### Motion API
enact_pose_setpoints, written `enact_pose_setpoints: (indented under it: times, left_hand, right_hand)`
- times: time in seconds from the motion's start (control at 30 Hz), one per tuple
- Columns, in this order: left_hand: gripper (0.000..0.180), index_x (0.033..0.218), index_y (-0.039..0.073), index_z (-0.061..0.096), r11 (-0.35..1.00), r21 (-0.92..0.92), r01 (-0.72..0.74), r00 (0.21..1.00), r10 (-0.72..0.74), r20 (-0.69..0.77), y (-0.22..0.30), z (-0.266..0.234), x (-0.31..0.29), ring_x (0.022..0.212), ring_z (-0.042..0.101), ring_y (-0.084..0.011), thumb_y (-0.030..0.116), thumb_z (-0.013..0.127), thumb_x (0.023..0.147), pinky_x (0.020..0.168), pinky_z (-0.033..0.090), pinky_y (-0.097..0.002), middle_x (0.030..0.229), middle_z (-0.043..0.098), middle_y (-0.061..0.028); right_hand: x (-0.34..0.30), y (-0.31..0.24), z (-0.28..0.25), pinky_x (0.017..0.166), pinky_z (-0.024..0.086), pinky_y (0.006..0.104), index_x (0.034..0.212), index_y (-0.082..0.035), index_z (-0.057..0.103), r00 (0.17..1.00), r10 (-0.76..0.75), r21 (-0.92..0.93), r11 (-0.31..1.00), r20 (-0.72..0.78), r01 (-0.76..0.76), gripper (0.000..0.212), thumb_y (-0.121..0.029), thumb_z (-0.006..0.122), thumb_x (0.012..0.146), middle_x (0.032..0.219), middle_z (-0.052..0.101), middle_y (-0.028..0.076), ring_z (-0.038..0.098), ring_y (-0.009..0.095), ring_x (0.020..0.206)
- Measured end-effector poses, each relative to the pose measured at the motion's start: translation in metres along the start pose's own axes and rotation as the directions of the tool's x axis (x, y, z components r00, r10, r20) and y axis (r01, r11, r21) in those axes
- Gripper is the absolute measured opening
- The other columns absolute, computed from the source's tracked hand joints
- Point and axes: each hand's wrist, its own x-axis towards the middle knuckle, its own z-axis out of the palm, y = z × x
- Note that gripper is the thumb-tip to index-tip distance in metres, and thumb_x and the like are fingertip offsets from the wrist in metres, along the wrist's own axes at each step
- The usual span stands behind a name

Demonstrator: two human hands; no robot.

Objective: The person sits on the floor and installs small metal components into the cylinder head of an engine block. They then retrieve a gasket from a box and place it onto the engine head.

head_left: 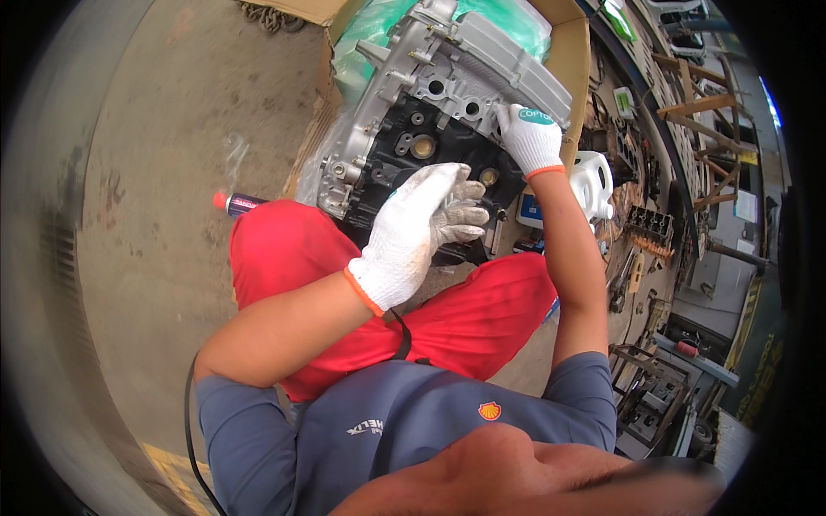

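An engine (387, 120) with a silver-grey cylinder head and a black block lies at the top middle, in front of my knees. My left hand (417, 224), in a white knitted glove with an orange cuff, is over the lower part of the black block. Its fingers are apart and slightly bent, with nothing in them. My right hand (529, 140), gloved alike, is at the right side of the silver head, fingers curled in against the metal near a round port. Whatever its fingertips hold, if anything, is hidden.
A cardboard box (568, 69) with green-tinted plastic wrap (366, 52) surrounds the engine. To the right are a white jug (592, 185), a bare engine block (650, 225) and scattered tools. A red-capped can (238, 203) lies by my left knee; a chain (271, 17) is on the floor.
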Motion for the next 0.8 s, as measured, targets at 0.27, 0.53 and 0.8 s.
enact_pose_setpoints:
  times: [0.27, 0.53, 0.8]
  left_hand:
    - [0.035, 0.139, 0.004, 0.056, 1.000, -0.009, 0.014, 0.996, -0.013, 0.093, 0.000, -0.007, 0.003, 0.101, 0.075, -0.0305, 0.025, 0.059, 0.111, 0.086, 0.064, -0.0426, 0.131, 0.068, -0.0210]
    - [0.031, 0.134, 0.003, 0.062, 0.956, 0.295, -0.016, 1.000, 0.018, -0.004, 0.001, 0.007, -0.001, 0.100, 0.075, -0.0222, 0.013, 0.069, 0.105, 0.089, 0.062, -0.0348, 0.130, 0.069, -0.0148]
    - [0.032, 0.131, 0.003, 0.067, 0.905, 0.425, -0.006, 0.998, 0.033, -0.057, -0.009, -0.007, 0.005, 0.096, 0.074, -0.0164, 0.010, 0.075, 0.101, 0.088, 0.060, -0.0300, 0.111, 0.075, -0.0081]
  right_hand:
    - [-0.007, -0.004, -0.016, 0.067, 0.058, 0.0508, 0.085, -0.009, 0.073, 0.996, 0.079, 0.087, 0.993, -0.044, -0.075, 0.047, -0.049, 0.058, 0.105, 0.075, 0.073, 0.018, 0.074, 0.039, 0.072]
    - [-0.008, -0.003, -0.015, 0.067, 0.058, 0.0496, 0.085, -0.010, 0.075, 0.978, 0.144, 0.173, 0.978, -0.150, -0.118, 0.052, -0.053, 0.055, 0.106, 0.073, 0.072, 0.018, 0.073, 0.039, 0.071]
    - [-0.003, -0.012, -0.033, 0.083, 0.057, 0.0507, 0.096, -0.008, 0.075, 0.931, 0.287, 0.228, 0.913, 0.228, -0.337, 0.052, -0.056, 0.056, 0.104, 0.088, 0.075, 0.020, 0.075, 0.037, 0.090]
